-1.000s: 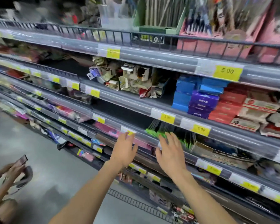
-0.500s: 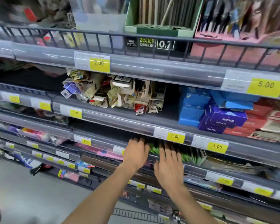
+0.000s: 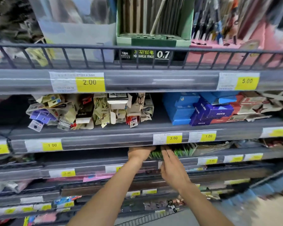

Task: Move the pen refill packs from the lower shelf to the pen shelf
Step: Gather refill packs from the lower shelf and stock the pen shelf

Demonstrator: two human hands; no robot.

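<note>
Both hands have pushed forward since half a second ago: fingertips then lay at the shelf lip, now they reach under it into the row of green pen refill packs [image 3: 180, 151]. Camera has also closed in and tilted up.

Packs: a standing row of thin green sleeves on the lower shelf [image 3: 219, 155], just under the 3.00 price tag [image 3: 173, 138]. Judged light, flat and flexible, probably slick film or card; a loose bundle would likely fan out or slip. Best hold, as I read it: squeeze a stack between the two palms from its ends, or pinch across the flat faces near the bottom edge.

Left hand [image 3: 140, 153]: back of hand up, fingers curled over the left end of the row, tips out of sight behind the shelf lip. Whether it grips packs or only touches them, cannot tell. Right hand [image 3: 171, 162]: fingers straight and together, edge-on, laid against the packs' front; holds nothing that shows.

Hidden or doubtful: upper halves of the packs are covered by the price rail; count unknown. Print on them unreadable. Motion blur smears the frame edges and the lower shelves.

Outward: above, a jumble of carded packets [image 3: 88, 111] and blue boxes [image 3: 181, 108]; top shelf [image 3: 153, 80] carries a green mechanical pencil display [image 3: 153, 41], marked 0.7, likely the destination level.
</note>
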